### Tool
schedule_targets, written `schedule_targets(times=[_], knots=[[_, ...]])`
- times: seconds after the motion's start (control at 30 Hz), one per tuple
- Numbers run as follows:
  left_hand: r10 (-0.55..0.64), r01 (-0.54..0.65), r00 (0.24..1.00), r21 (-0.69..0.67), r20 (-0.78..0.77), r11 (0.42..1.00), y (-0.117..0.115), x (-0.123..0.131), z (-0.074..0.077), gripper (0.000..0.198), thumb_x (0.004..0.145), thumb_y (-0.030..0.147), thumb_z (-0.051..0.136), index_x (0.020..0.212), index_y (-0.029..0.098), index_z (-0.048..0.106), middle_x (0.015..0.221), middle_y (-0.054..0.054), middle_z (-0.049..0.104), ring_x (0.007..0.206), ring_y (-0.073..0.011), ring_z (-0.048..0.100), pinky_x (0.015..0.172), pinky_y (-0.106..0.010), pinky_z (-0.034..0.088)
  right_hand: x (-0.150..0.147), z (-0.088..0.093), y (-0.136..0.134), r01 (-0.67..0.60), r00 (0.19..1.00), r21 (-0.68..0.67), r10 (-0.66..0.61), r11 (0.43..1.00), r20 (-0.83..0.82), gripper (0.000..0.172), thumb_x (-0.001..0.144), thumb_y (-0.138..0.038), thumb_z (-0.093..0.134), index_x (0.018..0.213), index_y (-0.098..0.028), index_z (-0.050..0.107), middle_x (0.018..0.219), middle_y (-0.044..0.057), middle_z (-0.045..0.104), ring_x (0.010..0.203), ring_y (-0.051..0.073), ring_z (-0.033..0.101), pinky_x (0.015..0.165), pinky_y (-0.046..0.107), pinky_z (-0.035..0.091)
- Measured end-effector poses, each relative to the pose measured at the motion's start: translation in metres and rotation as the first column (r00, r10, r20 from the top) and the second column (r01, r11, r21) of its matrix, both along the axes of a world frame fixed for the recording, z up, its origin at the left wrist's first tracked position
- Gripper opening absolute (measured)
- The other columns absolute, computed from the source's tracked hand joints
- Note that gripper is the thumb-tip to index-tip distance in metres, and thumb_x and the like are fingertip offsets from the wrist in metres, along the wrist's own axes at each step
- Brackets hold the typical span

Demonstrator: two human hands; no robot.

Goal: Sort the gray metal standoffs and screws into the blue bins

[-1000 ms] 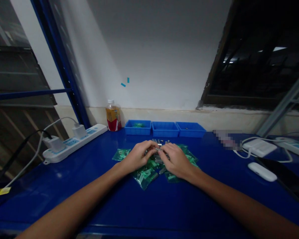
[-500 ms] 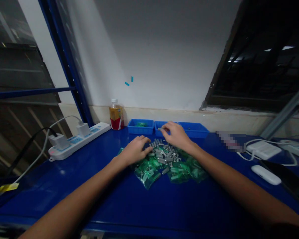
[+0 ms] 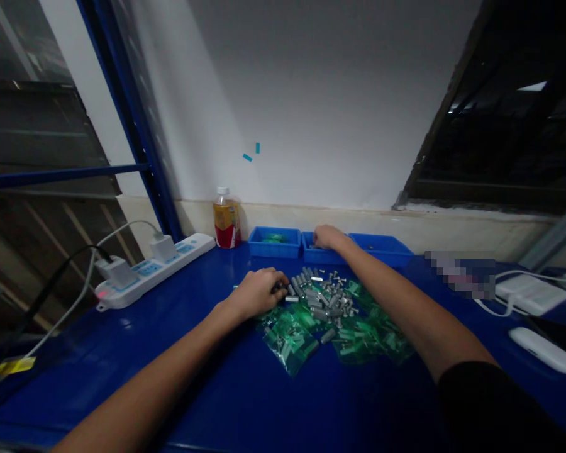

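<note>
My left hand point(image 3: 261, 292) rests at the left edge of a pile of small grey metal cylinders and screws point(image 3: 327, 299). Its fingers are curled in; whatever is between them is too dark to make out. My right hand point(image 3: 329, 236) reaches over the pile into the middle blue bin point(image 3: 317, 256), fingers bent down and closed, tips hard to see. Clear bags with green contents point(image 3: 290, 343) lie in front of the pile, and more green bags point(image 3: 372, 336) lie to its right, partly under my right forearm.
A left blue bin point(image 3: 274, 250) holds green-looking bags; a right blue bin point(image 3: 382, 250) has a tiny piece inside. Behind stand a drink bottle point(image 3: 226, 220) and a power strip point(image 3: 155, 270). At right lie a white adapter point(image 3: 532, 294) and a white oblong case point(image 3: 544, 350).
My right hand has moved from above the pile, where it pinched a small metal piece, down into the middle bin. My left hand's fingers have curled in. The view has shifted slightly.
</note>
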State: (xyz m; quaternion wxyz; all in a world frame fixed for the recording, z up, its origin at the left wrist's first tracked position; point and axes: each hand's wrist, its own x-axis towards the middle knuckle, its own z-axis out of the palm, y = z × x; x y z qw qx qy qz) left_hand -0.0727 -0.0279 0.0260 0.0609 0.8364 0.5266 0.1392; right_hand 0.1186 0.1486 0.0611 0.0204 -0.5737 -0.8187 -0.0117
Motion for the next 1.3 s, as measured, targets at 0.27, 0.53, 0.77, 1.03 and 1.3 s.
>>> schedule_targets(times=[0.27,0.53,0.77,1.03,1.3], knots=[[0.030,-0.051,0.971,0.081,0.238,0.995,0.005,0.004,-0.006,0.018,0.077,0.015,0.055,0.092,0.016,0.065,0.089,-0.006,0.059,0.078,-0.0162,0.058,0.071,-0.025,0.045,-0.001,0.003,-0.091,-0.240,0.949,0.260,0.283,0.935,-0.142,0.027,0.091,-0.028,0.043,0.106,-0.018,0.062,0.103,0.009,0.066,0.098,0.020,0.059,0.085,0.028,0.041],[0.055,-0.003,0.763,-0.081,0.644,0.997,0.003,0.019,-0.002,0.030,0.082,0.041,0.053,0.081,0.012,0.062,0.075,-0.004,0.065,0.067,-0.0153,0.058,0.061,-0.024,0.043,0.006,-0.036,-0.166,-0.397,0.794,0.504,0.563,0.767,-0.230,0.017,0.087,-0.024,0.051,0.099,-0.014,0.056,0.090,0.008,0.062,0.086,0.020,0.055,0.075,0.031,0.041],[0.050,0.001,0.764,-0.078,0.643,0.997,-0.006,0.030,0.003,0.039,0.081,0.049,0.050,0.073,0.013,0.061,0.062,-0.001,0.061,0.059,-0.0139,0.055,0.055,-0.022,0.039,0.009,-0.035,-0.173,-0.356,0.793,0.537,0.552,0.765,-0.259,0.013,0.089,-0.025,0.049,0.091,-0.015,0.057,0.083,0.007,0.061,0.081,0.019,0.054,0.075,0.031,0.040],[-0.009,-0.003,0.987,0.075,0.162,0.997,-0.003,0.014,0.007,0.035,0.086,0.045,0.046,0.086,0.016,0.066,0.084,-0.007,0.066,0.077,-0.0187,0.059,0.068,-0.026,0.041,0.015,-0.012,-0.141,-0.187,0.917,0.470,0.325,0.863,-0.231,0.021,0.090,-0.030,0.045,0.089,-0.016,0.062,0.091,0.009,0.064,0.089,0.020,0.056,0.079,0.030,0.039],[-0.045,0.046,0.999,0.021,-0.016,0.999,0.004,-0.001,-0.001,0.019,0.085,0.024,0.047,0.091,0.020,0.065,0.088,-0.006,0.065,0.084,-0.0188,0.059,0.075,-0.027,0.044,0.015,0.010,-0.035,0.005,0.998,0.064,-0.001,0.998,-0.062,0.023,0.085,-0.031,0.056,0.094,-0.015,0.070,0.095,0.011,0.070,0.090,0.021,0.064,0.071,0.024,0.044]])
